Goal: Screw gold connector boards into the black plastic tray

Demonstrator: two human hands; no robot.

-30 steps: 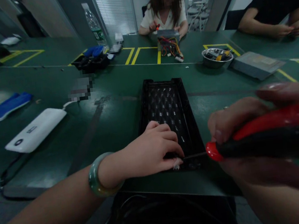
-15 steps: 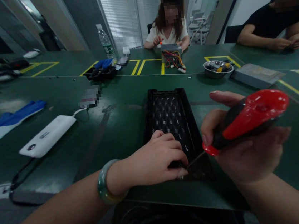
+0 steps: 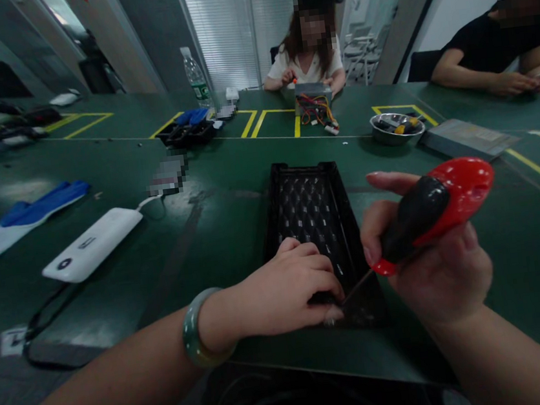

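Note:
A black plastic panel (image 3: 302,205) with a quilted diamond pattern and raised sides lies lengthwise before me on the green table. My left hand (image 3: 292,284), a jade-like bangle on its wrist, grips its near end with curled fingers; what lies beneath them is hidden. In my right hand (image 3: 446,273) is a screwdriver (image 3: 449,198) with a red and black handle, its thin shaft slanting down to the left. The screwdriver's tip reaches the left thumb and fingertips at the panel's near end, where the exact contact cannot be seen.
To the left lie a white power bank (image 3: 93,244) with a cable and strap, and a blue-and-white glove (image 3: 32,216). A metal bowl of tools (image 3: 397,129) and a flat grey metal piece (image 3: 470,139) stand right. Across, a person handles a wired metal box (image 3: 314,95); another sits far right.
The screwdriver handle has turned in my right hand, showing more black, and the hand has shifted slightly left. My left hand stays on the panel. The whole view has shifted slightly.

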